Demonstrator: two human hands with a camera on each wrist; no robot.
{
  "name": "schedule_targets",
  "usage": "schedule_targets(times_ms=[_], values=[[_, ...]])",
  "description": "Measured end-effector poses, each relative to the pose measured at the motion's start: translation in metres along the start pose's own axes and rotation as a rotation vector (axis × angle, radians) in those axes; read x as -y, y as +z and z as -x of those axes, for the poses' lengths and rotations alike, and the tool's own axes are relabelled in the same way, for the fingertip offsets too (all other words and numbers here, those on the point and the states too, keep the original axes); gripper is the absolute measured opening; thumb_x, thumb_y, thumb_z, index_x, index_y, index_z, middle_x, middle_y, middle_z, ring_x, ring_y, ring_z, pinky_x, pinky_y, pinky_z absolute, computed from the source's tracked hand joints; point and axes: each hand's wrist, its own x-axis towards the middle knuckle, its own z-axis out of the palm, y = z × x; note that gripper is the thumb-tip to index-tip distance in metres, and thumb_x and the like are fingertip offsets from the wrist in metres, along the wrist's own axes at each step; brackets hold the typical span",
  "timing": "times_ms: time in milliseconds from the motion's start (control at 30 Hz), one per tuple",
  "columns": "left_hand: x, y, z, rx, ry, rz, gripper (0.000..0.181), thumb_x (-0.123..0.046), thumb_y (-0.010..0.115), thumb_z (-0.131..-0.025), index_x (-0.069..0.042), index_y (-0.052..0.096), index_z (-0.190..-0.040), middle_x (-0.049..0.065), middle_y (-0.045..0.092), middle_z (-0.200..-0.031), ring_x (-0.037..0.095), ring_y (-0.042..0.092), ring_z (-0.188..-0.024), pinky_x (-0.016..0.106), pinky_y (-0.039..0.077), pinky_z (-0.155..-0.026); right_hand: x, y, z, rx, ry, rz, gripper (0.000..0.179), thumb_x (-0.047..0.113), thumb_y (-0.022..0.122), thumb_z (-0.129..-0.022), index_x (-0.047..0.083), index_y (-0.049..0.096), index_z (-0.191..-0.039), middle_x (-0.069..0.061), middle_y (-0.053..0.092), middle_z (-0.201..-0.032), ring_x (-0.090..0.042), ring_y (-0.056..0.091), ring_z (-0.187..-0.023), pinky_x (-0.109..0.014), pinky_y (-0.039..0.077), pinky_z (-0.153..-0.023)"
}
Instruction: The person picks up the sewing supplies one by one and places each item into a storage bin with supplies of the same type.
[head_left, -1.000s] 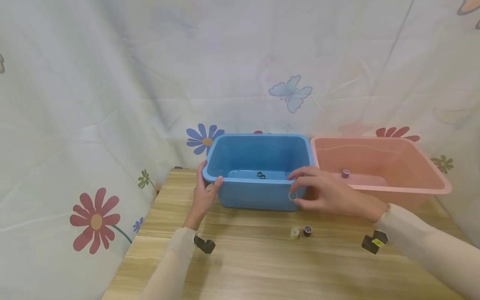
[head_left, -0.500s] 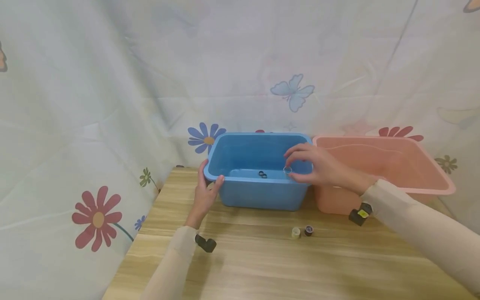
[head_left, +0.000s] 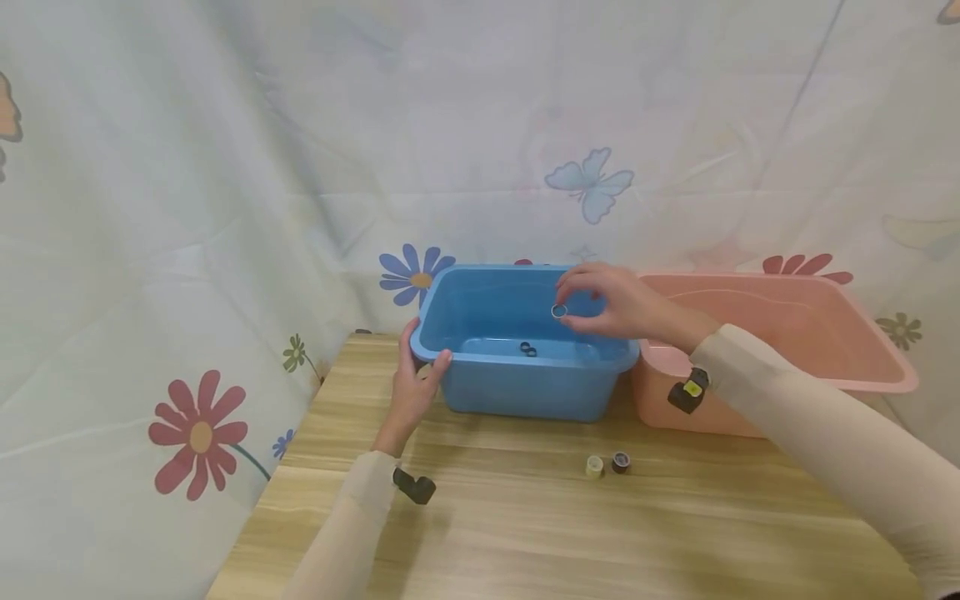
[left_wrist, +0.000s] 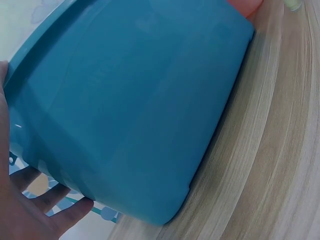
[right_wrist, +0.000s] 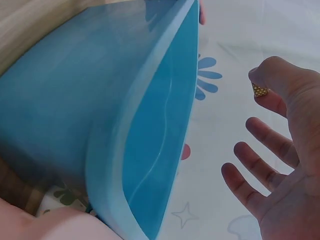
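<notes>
My right hand (head_left: pixel 611 300) pinches a small ring (head_left: pixel 558 311) between thumb and forefinger, above the right half of the blue tub (head_left: pixel 525 387). In the right wrist view the ring (right_wrist: pixel 260 90) shows a gold, dotted band at the fingertips, while the other three fingers stay spread. My left hand (head_left: pixel 412 387) grips the tub's front left corner, thumb over the rim and fingers along the outer side. From the left wrist, those fingers (left_wrist: pixel 70 215) lie against the tub's wall. Two small dark rings (head_left: pixel 528 350) lie on the tub's floor.
A pink tub (head_left: pixel 810 333) stands right beside the blue one, partly behind my right forearm. On the wooden table (head_left: pixel 510 517) in front are a small pale cylinder (head_left: pixel 594 467) and a small dark cylinder (head_left: pixel 621 462). A flowered curtain (head_left: pixel 480 125) hangs behind the tubs.
My right hand has risen with the ring, moving left and farther back, from in front of the blue tub's wall to over its opening. The left hand keeps its grip on the corner.
</notes>
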Motion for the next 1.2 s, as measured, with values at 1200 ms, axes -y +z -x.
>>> schedule_targets(times_ms=[1200], values=[[-0.001,-0.001,-0.002,0.01,-0.015,-0.002,0.083,-0.032,0.068,-0.1,-0.026,0.015,-0.164,0.018,0.034,-0.162,0.045,0.043,-0.141,0.061,0.038,-0.111,-0.055,0.017,-0.057,0.058,0.243,0.02,0.021,0.021,0.078,-0.091,0.009,0.075,-0.108,-0.01,0.071,-0.113,-0.03,0.065,-0.108,-0.048,0.055,-0.095]])
